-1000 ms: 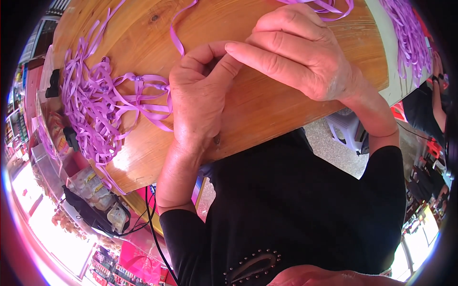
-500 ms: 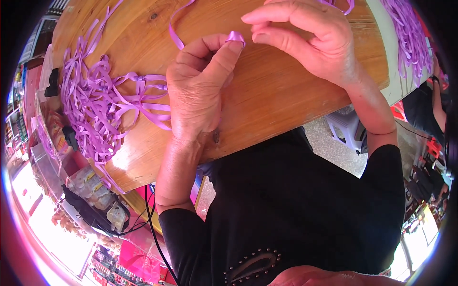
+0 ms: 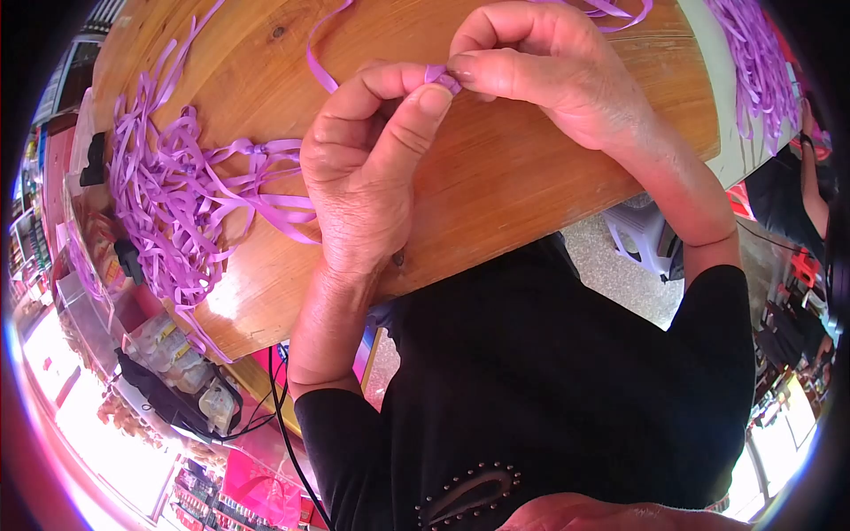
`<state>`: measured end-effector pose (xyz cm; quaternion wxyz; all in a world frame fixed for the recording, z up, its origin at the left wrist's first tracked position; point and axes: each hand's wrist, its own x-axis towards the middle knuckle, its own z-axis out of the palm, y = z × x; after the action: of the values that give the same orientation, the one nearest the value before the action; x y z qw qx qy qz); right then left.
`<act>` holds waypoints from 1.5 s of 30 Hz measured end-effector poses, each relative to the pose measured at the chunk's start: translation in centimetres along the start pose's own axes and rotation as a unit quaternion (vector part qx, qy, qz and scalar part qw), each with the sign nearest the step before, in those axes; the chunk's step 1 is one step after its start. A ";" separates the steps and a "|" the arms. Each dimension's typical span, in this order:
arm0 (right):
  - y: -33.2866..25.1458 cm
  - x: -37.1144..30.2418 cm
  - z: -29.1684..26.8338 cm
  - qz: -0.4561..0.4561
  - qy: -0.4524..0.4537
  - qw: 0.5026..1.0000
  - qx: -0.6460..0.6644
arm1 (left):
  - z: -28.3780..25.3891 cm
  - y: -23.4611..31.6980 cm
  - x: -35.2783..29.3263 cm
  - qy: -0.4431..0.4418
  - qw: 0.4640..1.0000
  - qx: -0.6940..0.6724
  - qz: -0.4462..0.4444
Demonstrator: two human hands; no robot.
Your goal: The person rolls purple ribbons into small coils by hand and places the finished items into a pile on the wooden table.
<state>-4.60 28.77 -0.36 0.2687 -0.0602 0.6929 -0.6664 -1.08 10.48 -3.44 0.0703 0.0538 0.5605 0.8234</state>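
Note:
Between my two hands, above the wooden table [image 3: 513, 195], is a small folded loop of purple ribbon [image 3: 442, 78]. My left hand [image 3: 363, 164] pinches it between thumb and forefinger. From the right, the thumb and forefinger of my right hand [image 3: 553, 84] close on the same ribbon. Behind the left hand, a loose purple strand [image 3: 316, 62] curves up to the far edge. A tangled heap of purple ribbons [image 3: 177, 203] lies to the left, with small knots in some strands; a few strands run up to the left hand, where it hides them.
More purple ribbon [image 3: 620, 12] lies at the far right, and a thick bundle of ribbons [image 3: 751, 71] hangs over a pale surface at the right. A lilac plastic stool [image 3: 639, 237] stands below the table edge. Bags and packages [image 3: 181, 376] crowd the lower left, beside black cables [image 3: 276, 389].
My right hand has come down and left, from apart and above, to pinch the ribbon loop. The left hand still holds it and has shifted slightly left.

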 end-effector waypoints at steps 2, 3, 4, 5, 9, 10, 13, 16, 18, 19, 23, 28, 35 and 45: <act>-0.1 -0.1 0.1 -0.011 -0.009 1.000 0.015 | -0.2 -0.2 0.0 0.002 1.000 -0.004 -0.002; -0.1 -0.2 0.2 -0.021 -0.018 0.999 0.029 | -0.5 -0.3 0.0 -0.003 0.998 -0.054 -0.011; 0.6 0.4 0.0 -0.022 -0.016 0.999 0.029 | -0.6 -0.4 0.1 -0.011 0.994 -0.105 -0.021; 1.8 1.6 -0.5 -0.300 -0.020 0.951 -0.074 | -0.4 -0.4 0.3 -0.013 0.994 -0.104 -0.024; 1.0 0.0 1.2 -0.374 0.071 0.918 -0.109 | -0.4 -0.6 0.3 0.004 0.990 -0.135 -0.040; 0.3 -0.4 1.3 -0.374 0.070 0.918 -0.109 | -0.5 -0.7 0.3 0.003 0.988 -0.148 -0.047; 0.1 0.7 0.5 -0.301 0.091 0.936 -0.157 | -0.8 -0.8 0.3 -0.010 0.984 -0.171 -0.054; 2.2 4.3 -1.2 -0.761 0.083 0.574 -0.292 | -0.2 -0.4 0.5 0.018 0.982 -0.174 -0.070; 0.4 0.3 0.3 -0.463 0.072 0.838 -0.280 | -0.7 -0.5 0.4 0.013 0.985 -0.162 -0.060; -0.3 -0.3 0.5 -0.463 0.072 0.838 -0.279 | -0.8 -0.6 0.4 0.002 0.987 -0.151 -0.052; -1.0 -0.9 0.6 -0.358 0.067 0.907 -0.213 | -0.5 -0.3 0.1 0.011 0.991 -0.121 -0.046; -0.8 -0.8 0.4 -0.365 0.076 0.902 -0.217 | -0.6 -0.2 0.2 -0.001 0.996 -0.065 -0.058; -1.0 -1.0 0.1 -0.352 0.068 0.908 -0.218 | -0.6 -0.2 0.0 0.001 0.995 -0.060 -0.074; 3.3 3.2 -1.6 -0.589 -0.035 0.795 -0.140 | -0.1 0.1 -0.1 0.039 0.998 0.001 -0.046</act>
<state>-7.10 29.15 -4.50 -0.1628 -0.5169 0.5991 -0.5894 -0.96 10.28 -3.35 0.0864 -0.0046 0.5653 0.8203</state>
